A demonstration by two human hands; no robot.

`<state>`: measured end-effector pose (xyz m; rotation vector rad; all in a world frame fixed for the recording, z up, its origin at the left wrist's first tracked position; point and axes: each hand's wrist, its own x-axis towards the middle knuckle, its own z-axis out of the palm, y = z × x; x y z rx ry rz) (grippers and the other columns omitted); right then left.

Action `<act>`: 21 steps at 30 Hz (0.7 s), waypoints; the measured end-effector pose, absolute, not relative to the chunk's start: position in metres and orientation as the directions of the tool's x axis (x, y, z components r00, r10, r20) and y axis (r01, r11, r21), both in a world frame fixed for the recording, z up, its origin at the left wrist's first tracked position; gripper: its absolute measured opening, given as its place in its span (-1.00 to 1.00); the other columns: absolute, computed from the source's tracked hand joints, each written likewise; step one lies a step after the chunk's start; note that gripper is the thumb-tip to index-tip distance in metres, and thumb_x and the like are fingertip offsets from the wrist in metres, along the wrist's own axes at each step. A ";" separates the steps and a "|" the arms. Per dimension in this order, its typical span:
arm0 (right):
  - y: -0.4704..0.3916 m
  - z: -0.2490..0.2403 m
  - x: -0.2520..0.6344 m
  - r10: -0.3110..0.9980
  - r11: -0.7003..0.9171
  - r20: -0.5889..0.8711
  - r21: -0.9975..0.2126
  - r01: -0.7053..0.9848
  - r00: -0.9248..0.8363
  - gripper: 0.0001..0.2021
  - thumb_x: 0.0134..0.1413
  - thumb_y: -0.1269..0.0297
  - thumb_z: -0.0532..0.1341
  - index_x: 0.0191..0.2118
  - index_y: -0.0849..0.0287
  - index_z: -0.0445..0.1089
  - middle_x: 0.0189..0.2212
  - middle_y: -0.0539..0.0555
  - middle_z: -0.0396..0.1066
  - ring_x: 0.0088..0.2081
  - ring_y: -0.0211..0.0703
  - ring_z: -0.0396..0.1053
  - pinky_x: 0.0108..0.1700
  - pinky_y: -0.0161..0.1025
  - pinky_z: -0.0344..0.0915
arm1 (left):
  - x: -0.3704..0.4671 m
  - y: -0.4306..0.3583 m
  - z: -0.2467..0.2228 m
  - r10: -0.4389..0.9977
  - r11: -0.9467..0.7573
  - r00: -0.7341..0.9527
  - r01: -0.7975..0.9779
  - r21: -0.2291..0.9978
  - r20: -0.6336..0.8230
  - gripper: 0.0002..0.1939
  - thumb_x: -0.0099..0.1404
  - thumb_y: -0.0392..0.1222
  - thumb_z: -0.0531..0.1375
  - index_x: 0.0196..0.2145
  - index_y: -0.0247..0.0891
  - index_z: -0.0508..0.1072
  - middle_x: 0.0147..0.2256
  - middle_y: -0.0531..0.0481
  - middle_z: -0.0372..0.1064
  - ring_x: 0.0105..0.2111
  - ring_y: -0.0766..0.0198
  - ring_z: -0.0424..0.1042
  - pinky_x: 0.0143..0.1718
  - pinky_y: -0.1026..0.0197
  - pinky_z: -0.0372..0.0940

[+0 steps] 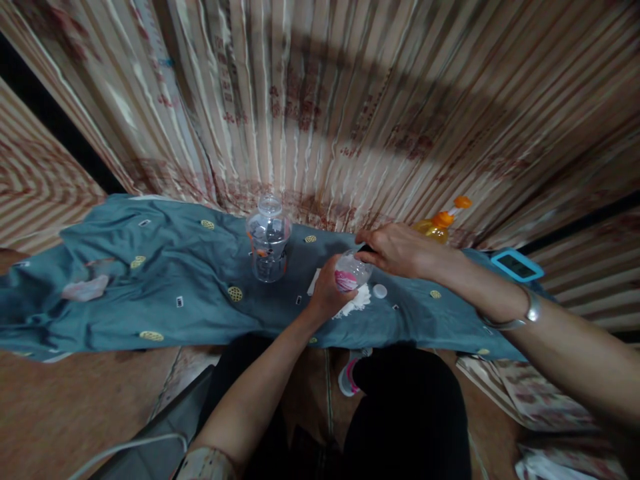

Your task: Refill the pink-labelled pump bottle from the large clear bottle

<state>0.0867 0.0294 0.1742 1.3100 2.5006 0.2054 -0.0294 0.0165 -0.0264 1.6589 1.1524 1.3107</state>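
Note:
My left hand (327,293) is wrapped round a clear plastic bottle (354,267) with a pink label, tilted above the cloth. At the bottle's upper end, my right hand (395,250) has its fingers closed on a small dark object (367,251); its kind I cannot make out. Below the bottle lies a white crumbly heap (359,303), partly hidden by my left hand. Just right of it rests a round whitish cap (380,291). A flat white piece (315,282) pokes out left of my left hand.
A large clear bottle (269,243) stands uncapped on the green patterned cloth (200,280). Behind my right forearm is a yellow bottle with an orange pump top (443,223). A blue-framed device (517,265) lies at the right, a pinkish wrapper (87,288) at the left. Curtains (320,120) hang behind.

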 end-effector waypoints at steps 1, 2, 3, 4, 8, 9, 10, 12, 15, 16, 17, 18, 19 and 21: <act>0.029 0.174 0.087 0.836 0.549 -0.207 0.299 0.781 -0.508 -0.61 0.33 0.09 0.04 -0.06 0.32 0.43 -0.29 0.29 0.56 -0.18 0.15 0.53 -0.25 -0.15 0.29 | -0.030 0.016 -0.025 0.940 -0.340 0.084 0.213 0.916 0.330 -0.15 -0.10 -0.28 0.39 0.15 -0.23 0.19 0.10 -0.22 0.32 0.09 -0.07 0.36 0.15 -0.13 0.25; 0.029 0.173 0.087 0.840 0.543 -0.205 0.309 0.781 -0.503 -0.55 0.34 0.04 0.00 -0.07 0.33 0.43 -0.31 0.31 0.55 -0.19 0.17 0.53 -0.27 -0.14 0.29 | -0.030 0.016 -0.024 0.942 -0.337 0.085 0.215 0.917 0.326 -0.15 -0.10 -0.28 0.39 0.15 -0.23 0.19 0.10 -0.22 0.32 0.09 -0.06 0.36 0.15 -0.13 0.25; 0.030 0.173 0.087 0.832 0.555 -0.200 0.295 0.778 -0.518 -0.55 0.33 0.02 0.01 -0.05 0.34 0.41 -0.29 0.31 0.55 -0.18 0.17 0.53 -0.26 -0.15 0.29 | -0.030 0.016 -0.023 0.943 -0.333 0.087 0.215 0.918 0.322 -0.16 -0.09 -0.28 0.39 0.15 -0.23 0.19 0.09 -0.21 0.32 0.09 -0.05 0.36 0.15 -0.13 0.25; 0.030 0.173 0.087 0.815 0.579 -0.195 0.262 0.772 -0.546 -0.58 0.30 0.05 0.07 0.00 0.33 0.38 -0.24 0.29 0.55 -0.14 0.15 0.52 -0.25 -0.17 0.28 | -0.030 0.015 -0.023 0.944 -0.328 0.090 0.215 0.920 0.316 -0.15 -0.09 -0.28 0.38 0.16 -0.24 0.18 0.10 -0.21 0.32 0.09 -0.05 0.36 0.15 -0.13 0.25; 0.028 0.175 0.088 0.789 0.613 -0.221 0.215 0.760 -0.574 -0.67 0.24 0.22 0.17 0.06 0.26 0.35 -0.16 0.24 0.54 -0.07 0.09 0.50 -0.23 -0.23 0.26 | -0.030 0.015 -0.022 0.948 -0.318 0.100 0.232 0.919 0.303 -0.15 -0.08 -0.27 0.38 0.16 -0.26 0.17 0.10 -0.23 0.32 0.10 -0.05 0.35 0.15 -0.14 0.25; 0.028 0.175 0.088 0.807 0.589 -0.232 0.254 0.767 -0.543 -0.70 0.28 0.19 0.12 -0.01 0.27 0.39 -0.21 0.26 0.55 -0.11 0.11 0.52 -0.25 -0.21 0.25 | -0.030 0.015 -0.022 0.947 -0.322 0.099 0.236 0.917 0.307 -0.16 -0.08 -0.27 0.38 0.15 -0.25 0.17 0.10 -0.23 0.31 0.11 -0.06 0.35 0.15 -0.14 0.24; 0.027 0.175 0.087 0.826 0.563 -0.236 0.292 0.773 -0.512 -0.67 0.32 0.14 0.05 -0.07 0.28 0.42 -0.27 0.28 0.56 -0.16 0.13 0.53 -0.27 -0.19 0.25 | -0.030 0.015 -0.022 0.945 -0.326 0.097 0.238 0.915 0.311 -0.16 -0.08 -0.27 0.39 0.15 -0.25 0.17 0.11 -0.23 0.31 0.11 -0.06 0.34 0.16 -0.14 0.24; 0.025 0.176 0.086 0.841 0.540 -0.226 0.315 0.780 -0.492 -0.60 0.35 0.07 -0.01 -0.13 0.29 0.44 -0.32 0.29 0.55 -0.20 0.14 0.54 -0.30 -0.17 0.23 | -0.030 0.015 -0.022 0.946 -0.324 0.095 0.240 0.915 0.310 -0.16 -0.08 -0.27 0.39 0.15 -0.25 0.16 0.12 -0.23 0.30 0.12 -0.06 0.33 0.17 -0.14 0.23; 0.025 0.176 0.088 0.810 0.585 -0.210 0.226 0.779 -0.548 -0.69 0.25 0.17 0.16 0.01 0.24 0.37 -0.22 0.23 0.55 -0.13 0.09 0.52 -0.26 -0.22 0.24 | -0.031 0.015 -0.021 0.952 -0.305 0.108 0.247 0.920 0.287 -0.14 -0.07 -0.26 0.38 0.17 -0.28 0.13 0.13 -0.27 0.29 0.14 -0.07 0.32 0.18 -0.14 0.22; 0.026 0.176 0.089 0.803 0.594 -0.215 0.210 0.777 -0.556 -0.69 0.23 0.21 0.19 0.03 0.23 0.36 -0.21 0.21 0.55 -0.11 0.08 0.52 -0.26 -0.24 0.24 | -0.031 0.015 -0.021 0.953 -0.301 0.112 0.252 0.920 0.281 -0.13 -0.07 -0.26 0.38 0.17 -0.29 0.12 0.14 -0.28 0.28 0.14 -0.08 0.32 0.18 -0.14 0.22; 0.026 0.175 0.090 0.806 0.590 -0.224 0.217 0.778 -0.548 -0.70 0.23 0.21 0.18 0.01 0.23 0.37 -0.23 0.21 0.56 -0.12 0.08 0.52 -0.26 -0.24 0.24 | -0.031 0.015 -0.021 0.953 -0.300 0.116 0.259 0.918 0.279 -0.13 -0.06 -0.26 0.38 0.18 -0.31 0.12 0.14 -0.30 0.28 0.15 -0.08 0.32 0.19 -0.14 0.21; 0.027 0.175 0.090 0.816 0.575 -0.235 0.244 0.781 -0.528 -0.72 0.26 0.19 0.14 -0.03 0.24 0.40 -0.27 0.22 0.56 -0.14 0.09 0.52 -0.28 -0.23 0.23 | -0.031 0.015 -0.021 0.952 -0.303 0.119 0.264 0.916 0.281 -0.13 -0.06 -0.26 0.38 0.18 -0.33 0.12 0.14 -0.32 0.27 0.15 -0.09 0.31 0.19 -0.14 0.21; 0.027 0.174 0.091 0.829 0.556 -0.242 0.276 0.784 -0.504 -0.70 0.30 0.16 0.09 -0.07 0.25 0.43 -0.30 0.24 0.56 -0.18 0.10 0.53 -0.29 -0.21 0.23 | -0.031 0.015 -0.021 0.951 -0.306 0.120 0.268 0.913 0.284 -0.13 -0.06 -0.26 0.38 0.17 -0.35 0.12 0.14 -0.33 0.27 0.15 -0.10 0.31 0.19 -0.15 0.20; 0.027 0.174 0.092 0.850 0.526 -0.229 0.310 0.792 -0.475 -0.63 0.33 0.08 0.04 -0.09 0.26 0.44 -0.33 0.26 0.55 -0.22 0.12 0.54 -0.32 -0.20 0.22 | -0.031 0.015 -0.021 0.950 -0.312 0.121 0.265 0.912 0.289 -0.14 -0.06 -0.26 0.38 0.17 -0.35 0.13 0.14 -0.33 0.27 0.15 -0.10 0.31 0.19 -0.14 0.20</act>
